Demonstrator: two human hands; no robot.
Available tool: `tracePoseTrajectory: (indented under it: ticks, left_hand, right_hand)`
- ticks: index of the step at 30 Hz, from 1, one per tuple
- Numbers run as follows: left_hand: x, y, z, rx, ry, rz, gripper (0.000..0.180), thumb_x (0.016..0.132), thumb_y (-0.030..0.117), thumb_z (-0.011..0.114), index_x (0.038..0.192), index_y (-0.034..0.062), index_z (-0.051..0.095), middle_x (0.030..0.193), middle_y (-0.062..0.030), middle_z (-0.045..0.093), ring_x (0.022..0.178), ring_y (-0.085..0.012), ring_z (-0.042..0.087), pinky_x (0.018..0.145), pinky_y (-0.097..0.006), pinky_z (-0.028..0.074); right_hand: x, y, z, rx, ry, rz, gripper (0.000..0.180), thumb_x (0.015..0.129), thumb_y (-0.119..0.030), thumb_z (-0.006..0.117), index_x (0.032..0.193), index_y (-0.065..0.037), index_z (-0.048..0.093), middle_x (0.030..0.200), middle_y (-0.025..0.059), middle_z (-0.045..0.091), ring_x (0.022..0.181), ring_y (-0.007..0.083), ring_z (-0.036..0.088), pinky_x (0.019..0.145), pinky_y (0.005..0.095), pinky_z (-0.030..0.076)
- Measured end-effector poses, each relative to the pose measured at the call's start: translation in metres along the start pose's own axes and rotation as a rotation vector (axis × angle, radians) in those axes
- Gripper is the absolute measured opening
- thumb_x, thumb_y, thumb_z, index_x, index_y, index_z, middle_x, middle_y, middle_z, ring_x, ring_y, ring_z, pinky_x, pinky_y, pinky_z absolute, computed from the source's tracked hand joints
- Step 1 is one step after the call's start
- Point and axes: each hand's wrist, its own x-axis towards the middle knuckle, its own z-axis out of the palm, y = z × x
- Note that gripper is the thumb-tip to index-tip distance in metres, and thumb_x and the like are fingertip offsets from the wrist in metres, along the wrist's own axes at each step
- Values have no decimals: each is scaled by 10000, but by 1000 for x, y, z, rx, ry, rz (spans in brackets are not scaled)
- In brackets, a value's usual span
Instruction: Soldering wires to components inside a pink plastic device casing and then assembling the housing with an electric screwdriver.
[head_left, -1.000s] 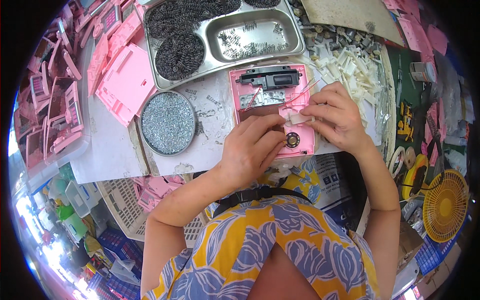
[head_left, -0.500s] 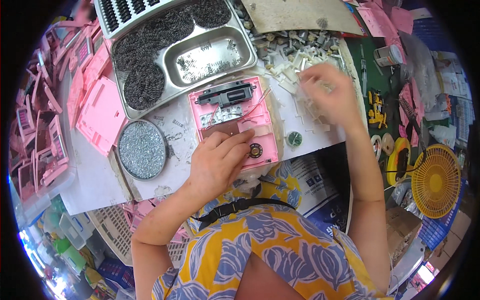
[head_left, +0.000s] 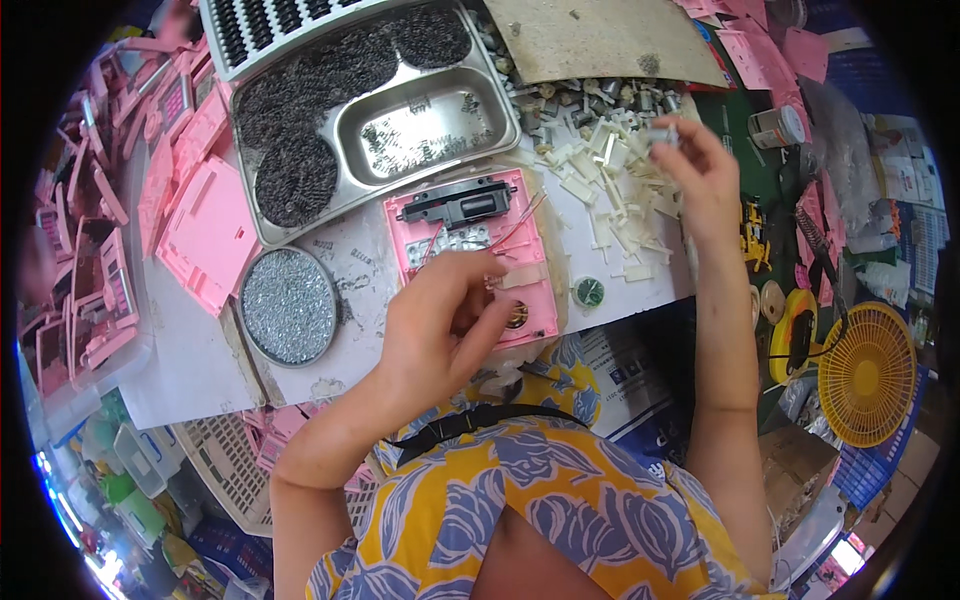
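Observation:
A pink plastic housing (head_left: 540, 312) lies open side up in front of me, with a black moulded unit (head_left: 458, 205), a perforated metal plate, thin red wires and a round speaker-like part inside. My left hand (head_left: 430, 315) is curled over its lower left part. Thumb and forefinger are apart, on either side of the end of a whitish strip (head_left: 522, 276); the other fingers are hidden. Up at the right, my right hand (head_left: 702, 175) pinches a small silver-grey part (head_left: 664, 134) above the pile of white plastic pieces (head_left: 615, 180). Its exact kind is too small to tell.
A metal tray (head_left: 425, 125) of black springs stands at the back, and a round dish of small silver pins (head_left: 288, 305) at left. Small motors (head_left: 640, 97) lie beneath a board (head_left: 600, 40). Pink shells (head_left: 210, 225) crowd the left; a yellow fan (head_left: 867, 375) stands right.
My left hand has lifted from lying flat on the housing and curled its fingers. The right hand has moved right and slightly up, and a small silver-grey part now shows at its fingertips.

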Motion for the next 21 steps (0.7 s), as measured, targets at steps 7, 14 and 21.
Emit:
tracePoseTrajectory:
  ticks: [7, 14, 21]
  left_hand:
    - [58, 15, 5, -738, -235, -423, 300, 947, 115, 725, 1188, -7, 594, 874, -27, 680, 689, -35, 585, 605, -201, 472]
    - [81, 27, -7, -273, -491, -47, 195, 924, 42, 737, 1088, 2, 640, 961, -23, 665, 838, -56, 639, 707, -214, 517]
    - [196, 21, 5, -513, -693, -41, 176, 916, 122, 751, 1035, 5, 695, 860, -30, 709, 703, -94, 657, 650, -246, 529]
  right_hand:
    - [-81, -65, 51, 166, -359, -88, 338, 918, -76, 709, 1240, 27, 698, 1009, 79, 707, 822, 102, 644, 737, 232, 506]
    - [-83, -45, 31, 974, -509, 506, 201, 900, -10, 716, 1095, 12, 673, 904, 99, 696, 770, 150, 662, 678, 264, 526]
    - [-81, -33, 18, 1160, -393, 334, 202, 874, -59, 757, 968, -48, 579, 807, 87, 628, 691, 183, 558, 614, 306, 434]
